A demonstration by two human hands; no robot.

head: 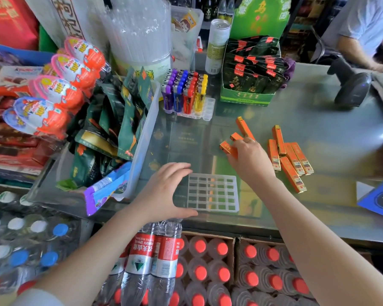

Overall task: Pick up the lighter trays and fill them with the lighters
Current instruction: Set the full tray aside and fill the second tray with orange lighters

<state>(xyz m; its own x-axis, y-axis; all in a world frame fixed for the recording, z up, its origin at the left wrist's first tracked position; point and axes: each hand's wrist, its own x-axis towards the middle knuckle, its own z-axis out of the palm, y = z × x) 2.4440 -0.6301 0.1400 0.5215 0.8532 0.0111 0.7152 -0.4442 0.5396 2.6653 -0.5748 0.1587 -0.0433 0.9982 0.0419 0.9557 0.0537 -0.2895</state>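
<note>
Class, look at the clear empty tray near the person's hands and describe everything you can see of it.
The clear tray looks like thin transparent plastic, a rectangle divided into a grid of small open cells, all empty. It lies flat on the glass counter near its front edge. The left hand curves round its left side, thumb along the near edge. The orange lighters lie apart from it.

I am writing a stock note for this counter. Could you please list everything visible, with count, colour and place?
empty tray: one, clear, counter front
orange lighters: about ten, loose, counter right
filled tray: one, purple, blue, red, yellow lighters, counter back
tea box: one, green, back
can: one, pale, back
scanner: one, black, far right
chocolate eggs: several, orange-white, left
water bottles: many, red caps, below
left hand: beside empty tray
right hand: on orange lighters
</note>
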